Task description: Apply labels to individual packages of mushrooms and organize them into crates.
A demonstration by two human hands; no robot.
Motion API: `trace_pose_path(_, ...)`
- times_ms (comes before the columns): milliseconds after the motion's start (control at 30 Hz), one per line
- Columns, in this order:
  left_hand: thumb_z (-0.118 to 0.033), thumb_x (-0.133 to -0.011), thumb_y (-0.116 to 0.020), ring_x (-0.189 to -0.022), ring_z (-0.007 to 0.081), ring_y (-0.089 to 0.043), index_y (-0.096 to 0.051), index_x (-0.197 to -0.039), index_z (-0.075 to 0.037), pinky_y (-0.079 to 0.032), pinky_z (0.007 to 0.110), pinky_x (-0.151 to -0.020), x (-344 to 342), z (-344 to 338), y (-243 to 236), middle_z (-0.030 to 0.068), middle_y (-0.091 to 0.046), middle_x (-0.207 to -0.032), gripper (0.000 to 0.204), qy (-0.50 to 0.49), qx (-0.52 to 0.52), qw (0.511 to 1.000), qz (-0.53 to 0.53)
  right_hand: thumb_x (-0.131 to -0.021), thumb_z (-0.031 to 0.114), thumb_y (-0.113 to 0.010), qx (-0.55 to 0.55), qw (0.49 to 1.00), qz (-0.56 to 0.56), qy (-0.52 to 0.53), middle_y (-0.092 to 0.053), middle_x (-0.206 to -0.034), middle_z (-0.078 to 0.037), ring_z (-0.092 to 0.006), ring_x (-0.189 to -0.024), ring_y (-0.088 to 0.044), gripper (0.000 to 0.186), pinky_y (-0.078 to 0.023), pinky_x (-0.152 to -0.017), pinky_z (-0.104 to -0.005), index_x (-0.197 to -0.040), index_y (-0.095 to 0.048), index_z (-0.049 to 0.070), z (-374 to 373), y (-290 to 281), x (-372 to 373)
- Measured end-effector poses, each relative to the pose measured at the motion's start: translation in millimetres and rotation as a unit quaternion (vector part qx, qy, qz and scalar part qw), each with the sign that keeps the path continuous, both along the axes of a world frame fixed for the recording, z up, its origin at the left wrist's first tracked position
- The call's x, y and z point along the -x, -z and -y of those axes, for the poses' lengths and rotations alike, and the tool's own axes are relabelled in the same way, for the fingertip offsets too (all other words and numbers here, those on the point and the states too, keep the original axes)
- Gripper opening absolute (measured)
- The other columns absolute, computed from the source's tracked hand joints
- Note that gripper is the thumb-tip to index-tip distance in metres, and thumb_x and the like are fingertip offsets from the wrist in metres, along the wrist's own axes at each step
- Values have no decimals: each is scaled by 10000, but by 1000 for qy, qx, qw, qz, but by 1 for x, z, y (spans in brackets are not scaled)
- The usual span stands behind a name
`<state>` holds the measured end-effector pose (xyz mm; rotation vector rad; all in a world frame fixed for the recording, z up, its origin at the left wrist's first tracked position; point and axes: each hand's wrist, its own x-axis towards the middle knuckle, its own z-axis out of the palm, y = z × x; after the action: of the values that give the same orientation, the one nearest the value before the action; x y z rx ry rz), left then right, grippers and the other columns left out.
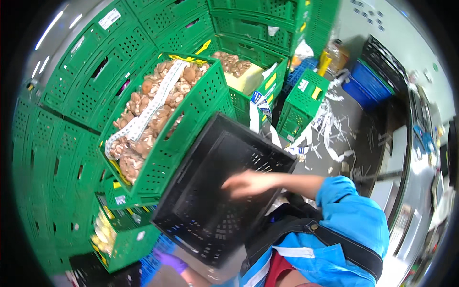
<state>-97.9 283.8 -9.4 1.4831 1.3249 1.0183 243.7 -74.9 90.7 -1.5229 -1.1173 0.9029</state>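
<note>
An empty-looking black plastic crate [196, 191] lies tilted in front of me, against a green crate [191, 129] of brown mushrooms [158, 112]. Over the black crate's inside is my right hand [246, 184], bare and slightly blurred, its fingers reaching left and nothing seen in them. My left hand [171, 260], in a purple glove, is low beside the crate's near left corner, next to a blue crate [150, 268]. Its fingers are too unclear to show a grip. A white printed label strip [155, 98] lies across the mushrooms.
Stacked green crates [71, 81] wall the left and back. Another green crate [129, 248] holds pale yellow produce [103, 232]. White label strips [330, 136] litter the floor beside a small green crate [301, 103]. Blue bins [366, 83] stand far right; a metal counter [416, 210] runs along the right.
</note>
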Motion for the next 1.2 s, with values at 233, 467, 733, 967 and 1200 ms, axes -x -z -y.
trace_pose_path(233, -69, -814, -548, -1159, 280, -429, -513, -1122, 32, -299, 365, -1008, -197, 231, -88, 163, -451, -1274, 326, 173, -266, 933, -170, -835, 186, -558, 87, 881, -166, 434, -605, -845, -65, -114, -686, -543, 346, -435, -648, -237, -1141, -498, 34, 277, 51, -182)
trace_pose_path(467, -60, -709, -650, -1155, 294, -435, -553, -1107, -40, -336, 367, -985, -351, 301, -80, 146, -476, -1246, 410, 402, -282, 853, -174, -860, 205, -539, 117, 848, -229, 463, -608, -818, -53, -106, -657, -570, 325, -459, -611, -228, -1133, -506, 32, 330, 69, -254)
trace_pose_path(733, -103, -687, -675, -1125, 309, -458, -559, -1091, -45, -364, 389, -957, -481, 329, -60, 131, -512, -1194, 424, 489, -276, 824, -77, -864, 247, -528, 194, 862, -200, 425, -591, -805, -33, -98, -660, -564, 332, -450, -605, -229, -1131, -504, 52, 312, 82, -349)
trace_pose_path(967, -206, -738, -677, -1075, 301, -501, -550, -1118, -43, -392, 378, -932, -562, 355, -39, 139, -545, -1145, 432, 554, -148, 816, -72, -834, 146, -580, 101, 892, -120, 425, -607, -808, -59, -117, -683, -584, 287, -477, -624, -246, -1090, -528, 27, 253, 91, -470)
trace_pose_path(1200, -277, -755, -648, -1061, 315, -530, -541, -1128, -36, -424, 389, -897, -606, 373, -30, 163, -548, -1153, 457, 509, -57, 848, -136, -584, 244, -760, 186, 945, 269, -21, -413, -1309, -170, -302, -1225, -372, 823, -315, -1012, -387, -1305, -392, 95, 157, 76, -574)
